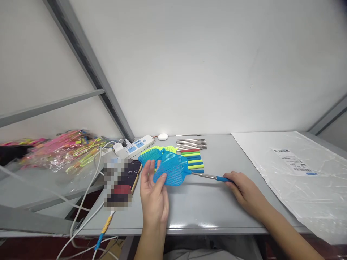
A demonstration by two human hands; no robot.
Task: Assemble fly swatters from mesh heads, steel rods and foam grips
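Note:
A blue fly swatter (173, 169) with a mesh head, a metal rod and a blue handle is held level above the table. My left hand (155, 193) has its thumb on the near face of the mesh head, with the fingers behind it. My right hand (242, 189) is closed round the blue handle at the other end. Behind the held head lie more mesh heads, a blue one (149, 159) and a yellow-green one (171, 148). Coloured handle tubes (195, 159) in red, green, blue and yellow lie in a row, with several metal rods (192, 143) beyond them.
A power strip (139, 145) and a small white device (163, 137) stand at the back. A phone (132, 175) lies at the left on the grey table (200, 213). White cables hang over the left edge. Plastic-wrapped goods (73, 148) are farther left; a white package (287, 180) covers the right.

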